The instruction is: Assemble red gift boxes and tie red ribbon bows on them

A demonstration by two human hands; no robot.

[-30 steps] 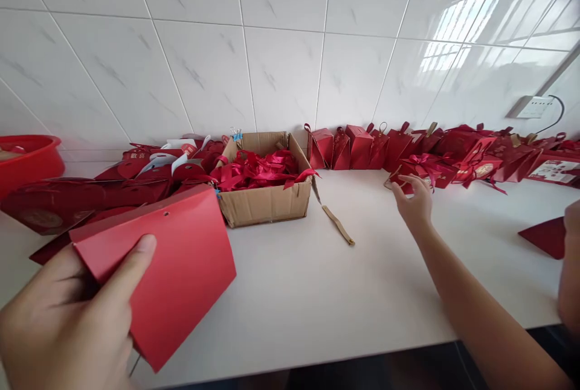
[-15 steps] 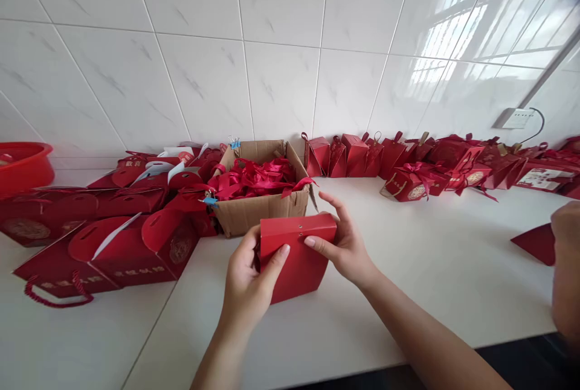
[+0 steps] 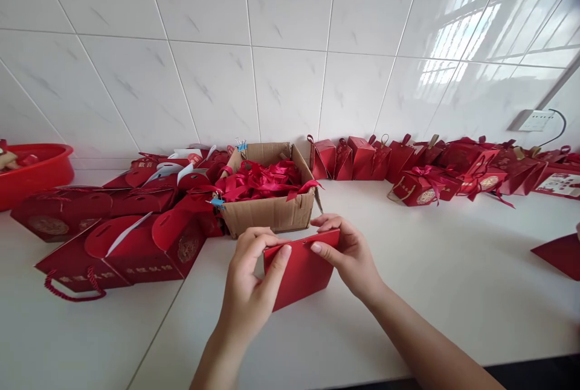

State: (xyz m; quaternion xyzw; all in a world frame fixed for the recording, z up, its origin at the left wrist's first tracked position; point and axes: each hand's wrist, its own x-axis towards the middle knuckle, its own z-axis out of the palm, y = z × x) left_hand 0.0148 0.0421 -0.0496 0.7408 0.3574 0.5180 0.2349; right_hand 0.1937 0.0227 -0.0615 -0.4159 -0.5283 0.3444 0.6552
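A red carton (image 3: 302, 274), pinched at its top edge by the fingers of the left hand (image 3: 256, 278) and right hand (image 3: 351, 257), is upright over a white table (image 3: 435, 269), before a cardboard box (image 3: 267, 215) of ribbons (image 3: 263, 180). Behind rise glossy marbled tiles (image 3: 290, 88); gold Chinese characters mark a gift box (image 3: 149, 251).

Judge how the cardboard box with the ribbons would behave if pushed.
The cardboard box would probably slide rather than tip, being low and broad. It is likely light for its size, since mostly loose red ribbons show inside. Its creased, open-topped walls may flex a little.
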